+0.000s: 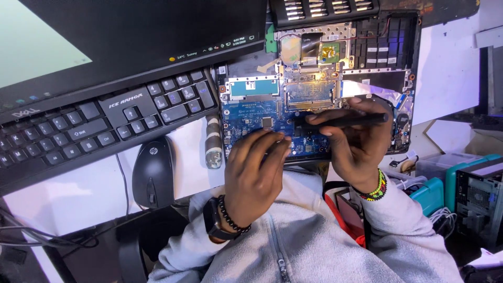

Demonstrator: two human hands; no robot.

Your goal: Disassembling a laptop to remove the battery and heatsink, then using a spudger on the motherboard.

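An opened laptop base [390, 42] lies in front of me with its blue circuit board [246, 112] exposed. My right hand [359, 144] grips a thin black tool [348, 121] held sideways over the board, its tip pointing left. My left hand [257, 175] rests with bent fingers on the board's near edge, fingertips touching it; I cannot tell whether it pinches anything. A black watch and bead bracelet sit on the left wrist. A coloured bead band circles the right wrist.
A black keyboard [94, 126] and a black mouse [153, 173] lie at the left under a dark monitor [131, 31]. A striped cylindrical handle [213, 144] lies beside the board. Teal boxes [432, 194] and a computer case [479, 196] stand at the lower right.
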